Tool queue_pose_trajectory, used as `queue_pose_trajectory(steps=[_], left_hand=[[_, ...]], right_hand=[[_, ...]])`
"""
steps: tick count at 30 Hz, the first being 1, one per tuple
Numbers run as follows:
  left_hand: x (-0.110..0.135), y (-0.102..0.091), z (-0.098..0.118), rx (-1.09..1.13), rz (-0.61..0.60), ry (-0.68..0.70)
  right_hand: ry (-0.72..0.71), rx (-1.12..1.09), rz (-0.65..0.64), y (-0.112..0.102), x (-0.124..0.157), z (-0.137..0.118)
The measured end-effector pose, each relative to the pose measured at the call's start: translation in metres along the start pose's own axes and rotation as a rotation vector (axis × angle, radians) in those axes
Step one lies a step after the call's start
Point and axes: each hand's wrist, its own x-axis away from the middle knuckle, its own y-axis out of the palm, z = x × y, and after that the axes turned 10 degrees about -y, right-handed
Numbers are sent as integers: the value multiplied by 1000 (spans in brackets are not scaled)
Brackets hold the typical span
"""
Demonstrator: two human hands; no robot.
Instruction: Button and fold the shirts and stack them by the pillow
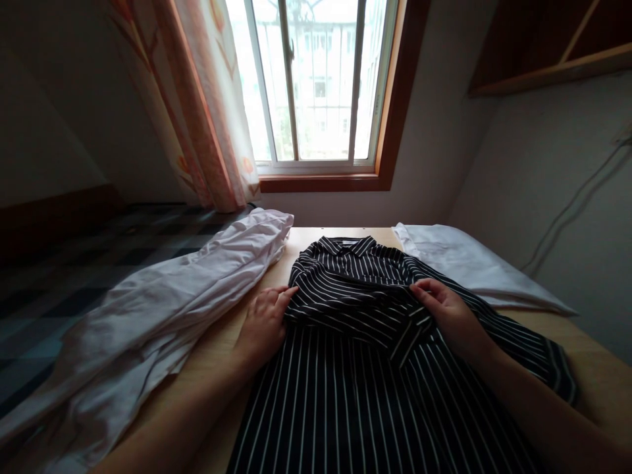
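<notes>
A black shirt with white stripes (pixel 340 388) lies on a light wooden table, its collar toward the window. One sleeve is folded across the chest, its cuff lying near the middle right; the other sleeve spreads out to the right. At the shirt's left edge, my left hand (pixel 266 322) is closed on the folded cloth with thumb and fingers. My right hand (pixel 444 313) pinches the fabric of the folded sleeve on the right side, above the cuff. The shirt's lower end runs out of view at the bottom.
A crumpled white garment (pixel 182 296) lies along the left, partly over a dark checked bed cover (pixel 29 316). Another white garment (pixel 469 260) lies folded at the back right by the wall. Behind the table are a window (pixel 320 99) and a patterned curtain (pixel 197 105).
</notes>
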Motion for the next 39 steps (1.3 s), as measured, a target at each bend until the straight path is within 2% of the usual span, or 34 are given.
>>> queue_pose_trajectory(steps=[2,4,7,10,15,20,25,28,33,36,39], left_hand=[[0,0,-2,-6,3,-1],[0,1,-4,-4,-5,19],[0,2,-7,-5,-41,90],[0,4,-10,-26,-64,179],[0,6,-13,-30,-161,301],[-1,1,-8,-53,-347,240],[-1,-10,2,-68,-429,211],[0,-10,3,-41,-392,227],[-5,-8,3,52,-209,229],[-23,-14,6,95,-86,219],[-57,-20,14,40,-34,227]], right_hand=[[-9,78,-26,-2,-1,3],[-27,240,-118,-4,-1,7],[-95,566,-284,-6,1,12],[-164,746,-350,-5,4,13],[-179,794,-377,-1,7,8],[-100,742,-447,-3,6,8],[-50,616,-502,-12,2,7],[-44,641,-505,-14,2,7],[-144,793,-504,-10,5,12],[-191,828,-495,-8,6,14],[-218,836,-488,-7,7,15]])
